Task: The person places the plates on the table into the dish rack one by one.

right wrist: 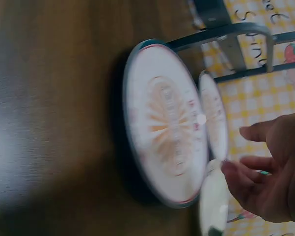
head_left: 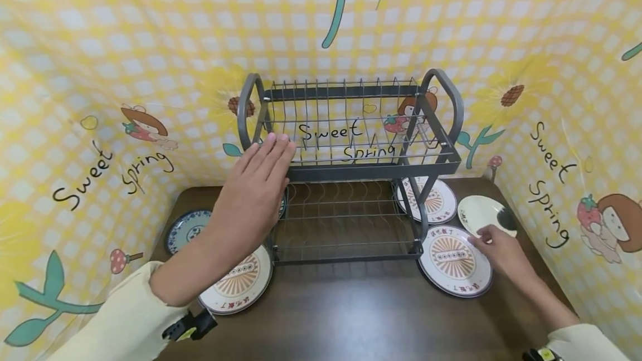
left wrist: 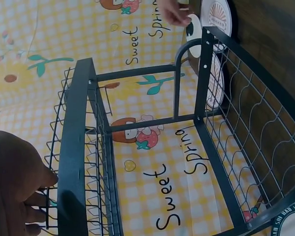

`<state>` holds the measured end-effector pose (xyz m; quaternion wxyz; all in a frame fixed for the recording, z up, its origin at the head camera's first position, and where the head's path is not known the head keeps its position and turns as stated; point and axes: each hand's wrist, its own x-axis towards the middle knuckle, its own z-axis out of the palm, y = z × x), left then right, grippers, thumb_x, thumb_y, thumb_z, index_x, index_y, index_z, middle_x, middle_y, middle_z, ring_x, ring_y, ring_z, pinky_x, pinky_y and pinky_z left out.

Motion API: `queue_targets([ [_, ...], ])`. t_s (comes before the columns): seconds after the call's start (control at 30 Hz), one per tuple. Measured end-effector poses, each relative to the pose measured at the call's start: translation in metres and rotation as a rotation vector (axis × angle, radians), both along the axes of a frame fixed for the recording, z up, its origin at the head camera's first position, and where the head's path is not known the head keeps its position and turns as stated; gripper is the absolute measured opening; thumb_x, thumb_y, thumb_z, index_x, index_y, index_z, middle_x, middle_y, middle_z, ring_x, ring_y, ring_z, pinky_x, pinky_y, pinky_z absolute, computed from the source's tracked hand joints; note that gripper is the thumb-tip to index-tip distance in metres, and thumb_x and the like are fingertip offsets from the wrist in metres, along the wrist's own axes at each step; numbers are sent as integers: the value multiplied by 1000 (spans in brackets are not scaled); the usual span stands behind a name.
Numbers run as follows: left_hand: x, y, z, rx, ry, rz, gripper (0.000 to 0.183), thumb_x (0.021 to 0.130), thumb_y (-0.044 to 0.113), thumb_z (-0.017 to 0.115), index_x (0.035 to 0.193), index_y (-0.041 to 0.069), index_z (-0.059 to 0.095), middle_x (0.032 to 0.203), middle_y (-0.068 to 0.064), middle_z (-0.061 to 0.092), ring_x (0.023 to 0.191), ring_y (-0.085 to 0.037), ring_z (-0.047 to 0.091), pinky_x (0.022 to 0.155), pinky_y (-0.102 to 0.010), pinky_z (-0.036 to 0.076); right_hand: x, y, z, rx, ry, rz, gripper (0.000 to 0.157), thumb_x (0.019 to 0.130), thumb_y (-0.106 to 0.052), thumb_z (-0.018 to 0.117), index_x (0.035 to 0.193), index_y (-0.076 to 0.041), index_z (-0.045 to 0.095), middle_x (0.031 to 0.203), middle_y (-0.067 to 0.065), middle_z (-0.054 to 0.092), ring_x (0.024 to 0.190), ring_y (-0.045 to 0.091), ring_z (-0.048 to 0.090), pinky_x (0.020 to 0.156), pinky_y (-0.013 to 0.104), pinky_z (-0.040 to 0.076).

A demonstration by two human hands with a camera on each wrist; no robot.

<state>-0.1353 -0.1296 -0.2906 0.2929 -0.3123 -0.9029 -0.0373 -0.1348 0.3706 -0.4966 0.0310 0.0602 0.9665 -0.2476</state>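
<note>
A dark grey two-tier wire dish rack (head_left: 371, 171) stands in the middle of the table. My left hand (head_left: 253, 199) is at its upper left front corner, fingers straight and together; in the left wrist view the fingertips (left wrist: 35, 214) lie against the upper tier's wires. My right hand (head_left: 504, 258) hovers by the right-hand plates, fingers loosely bent and thumb apart, with nothing between them in the right wrist view. Closest to it are a white plate with an orange sunburst and red characters (head_left: 453, 263) and a cream plate with a dark patch (head_left: 478, 210).
Another sunburst plate (head_left: 436, 202) lies at the rack's right rear. Left of the rack are a sunburst plate (head_left: 246, 288) and a blue-patterned plate (head_left: 180, 233), partly hidden by my left arm. Yellow checked cloth (head_left: 200, 27) surrounds the brown table (head_left: 341, 311).
</note>
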Motion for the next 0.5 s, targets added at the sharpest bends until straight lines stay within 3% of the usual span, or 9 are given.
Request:
queue_targets([
  [0.13, -3, -2, -3, 9, 2, -10, 52, 99, 0, 61, 150, -1, 49, 155, -22, 49, 149, -36, 42, 125, -50, 35, 14, 3, -17, 78, 102, -58, 47, 95, -22, 70, 113, 19, 58, 102, 38, 64, 95, 53, 62, 78, 61, 52],
  [0.2, -5, -3, -4, 35, 15, -27, 53, 98, -2, 61, 149, -2, 50, 154, -22, 50, 147, -36, 44, 124, -50, 36, 20, 5, -22, 102, 100, -96, 49, 93, -22, 71, 113, 20, 57, 103, 40, 61, 95, 55, 60, 76, 63, 51],
  [0.4, -9, -3, -7, 81, 55, -53, 52, 98, -1, 63, 148, -4, 50, 152, -22, 51, 145, -37, 47, 124, -51, 37, 25, 8, -32, 77, -112, -148, 59, 95, -33, 70, 116, 20, 53, 107, 41, 58, 99, 57, 59, 75, 62, 52],
  [0.5, -12, -3, -8, 75, 70, -60, 52, 98, 1, 64, 148, -4, 50, 152, -23, 51, 145, -37, 47, 124, -51, 36, 25, 10, -38, 33, -156, -136, 60, 94, -32, 70, 116, 20, 51, 108, 42, 59, 100, 57, 59, 80, 62, 51],
])
